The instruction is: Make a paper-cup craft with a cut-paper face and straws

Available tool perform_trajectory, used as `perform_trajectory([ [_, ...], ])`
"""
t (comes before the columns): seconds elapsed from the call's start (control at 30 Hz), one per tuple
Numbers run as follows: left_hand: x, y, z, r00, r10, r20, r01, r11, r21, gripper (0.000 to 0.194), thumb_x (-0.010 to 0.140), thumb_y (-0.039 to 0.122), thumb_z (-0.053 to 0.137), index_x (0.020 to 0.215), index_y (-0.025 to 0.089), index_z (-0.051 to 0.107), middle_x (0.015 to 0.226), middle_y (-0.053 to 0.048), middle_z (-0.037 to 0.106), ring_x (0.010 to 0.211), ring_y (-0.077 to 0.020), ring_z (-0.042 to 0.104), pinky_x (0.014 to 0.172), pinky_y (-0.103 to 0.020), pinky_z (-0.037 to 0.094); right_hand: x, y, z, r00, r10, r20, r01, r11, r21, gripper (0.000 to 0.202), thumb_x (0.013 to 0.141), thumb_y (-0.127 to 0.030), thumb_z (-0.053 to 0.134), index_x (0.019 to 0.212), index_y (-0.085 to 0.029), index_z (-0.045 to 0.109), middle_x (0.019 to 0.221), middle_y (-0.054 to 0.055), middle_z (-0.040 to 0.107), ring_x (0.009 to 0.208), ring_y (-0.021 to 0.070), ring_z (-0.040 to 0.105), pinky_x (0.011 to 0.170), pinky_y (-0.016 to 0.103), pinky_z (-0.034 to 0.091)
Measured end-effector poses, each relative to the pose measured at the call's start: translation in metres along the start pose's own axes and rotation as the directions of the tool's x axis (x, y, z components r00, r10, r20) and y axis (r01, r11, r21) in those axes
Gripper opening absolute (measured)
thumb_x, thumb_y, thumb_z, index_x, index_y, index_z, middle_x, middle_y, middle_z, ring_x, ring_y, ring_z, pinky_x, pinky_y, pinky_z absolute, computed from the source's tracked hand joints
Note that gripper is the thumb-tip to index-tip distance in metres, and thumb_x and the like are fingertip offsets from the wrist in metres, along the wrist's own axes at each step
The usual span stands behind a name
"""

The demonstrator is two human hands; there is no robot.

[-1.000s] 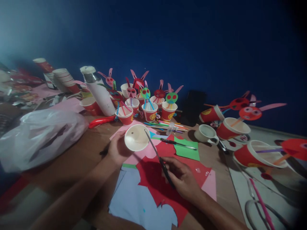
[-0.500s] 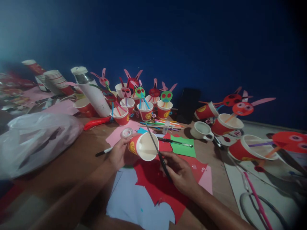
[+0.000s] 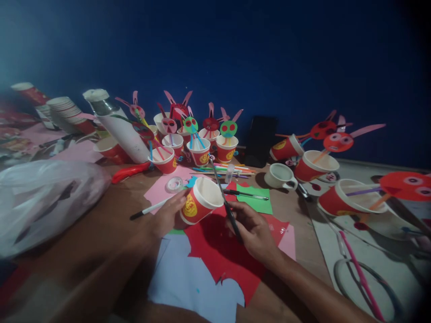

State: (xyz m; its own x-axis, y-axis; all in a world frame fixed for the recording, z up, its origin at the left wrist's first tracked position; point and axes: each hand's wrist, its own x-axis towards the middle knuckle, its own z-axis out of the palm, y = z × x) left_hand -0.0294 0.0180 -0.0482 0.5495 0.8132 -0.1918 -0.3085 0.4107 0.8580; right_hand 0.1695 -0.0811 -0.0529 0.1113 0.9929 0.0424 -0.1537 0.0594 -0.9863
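Note:
My left hand grips a red paper cup with a white rim and a yellow emblem. Its mouth tilts up and to the right. In my right hand is a slim pointed tool with a black handle and a long thin blade, whose exact kind I cannot make out. The blade points away from me, just right of the cup's rim. Beneath both hands lie a cut red paper sheet and a pale blue-white sheet. A black-and-white marker rests beside my left hand.
Several red cups with paper rabbit-like heads stand at the back; more stand right. Around my hands are a plastic bag, a tape roll, green paper, a pen, a mug and scissors.
The cup has turned so its emblem side shows more and its mouth faces further up. The blade has gone from across the cup's mouth to beside its rim. The view has shifted slightly.

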Motion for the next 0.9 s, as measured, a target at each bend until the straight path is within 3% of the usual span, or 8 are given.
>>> perform_trajectory([
  [0.13, 0.002, -0.006, 0.003, 0.998, 0.011, 0.054, -0.009, 0.999, -0.033, 0.031, 0.079, 0.026, 0.06, 0.109, 0.017, 0.064, 0.115, -0.007, 0.064, 0.117, -0.0258, 0.051, 0.101, -0.036, 0.037, -0.001, -0.002, 0.0, 1.0, -0.024, 0.018, 0.025, 0.998, -0.061, 0.022, 0.082, -0.027, 0.057, 0.102, -0.019, 0.056, 0.067, -0.002, 0.052, 0.052, 0.0089, 0.051, 0.048, 0.021, 0.043],
  [0.27, -0.001, -0.011, 0.007, 0.999, 0.032, 0.013, -0.032, 0.999, -0.01, 0.034, 0.081, 0.04, 0.057, 0.106, 0.018, 0.065, 0.109, -0.007, 0.067, 0.114, -0.0258, 0.053, 0.098, -0.035, 0.04, -0.001, -0.001, 0.001, 0.999, -0.038, 0.031, 0.041, 0.994, -0.097, 0.022, 0.083, -0.022, 0.053, 0.105, -0.02, 0.054, 0.069, -0.001, 0.052, 0.056, 0.0098, 0.053, 0.053, 0.023, 0.046],
  [0.5, -0.006, 0.001, 0.006, 0.989, 0.127, 0.071, -0.143, 0.927, 0.347, 0.057, 0.066, 0.025, 0.073, 0.12, 0.017, 0.056, 0.111, -0.01, 0.065, 0.104, -0.0299, 0.058, 0.084, -0.031, 0.047, -0.003, 0.0, 0.001, 0.999, -0.033, 0.041, 0.036, 0.996, -0.087, 0.022, 0.082, -0.021, 0.052, 0.104, -0.02, 0.055, 0.068, -0.002, 0.051, 0.054, 0.0098, 0.052, 0.051, 0.023, 0.045],
  [0.73, -0.005, 0.018, 0.0, 0.959, 0.275, -0.062, -0.22, 0.869, 0.442, 0.06, 0.06, 0.017, 0.076, 0.117, 0.018, 0.059, 0.113, -0.007, 0.063, 0.107, -0.0266, 0.056, 0.084, -0.025, 0.047, 0.001, -0.007, -0.004, 0.99, 0.071, 0.126, -0.045, 0.979, -0.197, 0.023, 0.081, -0.02, 0.053, 0.103, -0.018, 0.059, 0.063, -0.002, 0.052, 0.051, 0.0075, 0.048, 0.046, 0.018, 0.041],
  [0.9, -0.005, 0.022, 0.0, 0.951, 0.284, -0.123, -0.206, 0.878, 0.431, 0.067, 0.052, 0.007, 0.079, 0.115, 0.017, 0.059, 0.117, -0.007, 0.061, 0.116, -0.0266, 0.049, 0.093, -0.024, 0.042, 0.004, -0.012, -0.007, 0.973, 0.178, 0.149, -0.138, 0.959, -0.246, 0.023, 0.079, -0.021, 0.054, 0.1, -0.017, 0.062, 0.063, -0.003, 0.053, 0.05, 0.0068, 0.047, 0.046, 0.017, 0.04],
])
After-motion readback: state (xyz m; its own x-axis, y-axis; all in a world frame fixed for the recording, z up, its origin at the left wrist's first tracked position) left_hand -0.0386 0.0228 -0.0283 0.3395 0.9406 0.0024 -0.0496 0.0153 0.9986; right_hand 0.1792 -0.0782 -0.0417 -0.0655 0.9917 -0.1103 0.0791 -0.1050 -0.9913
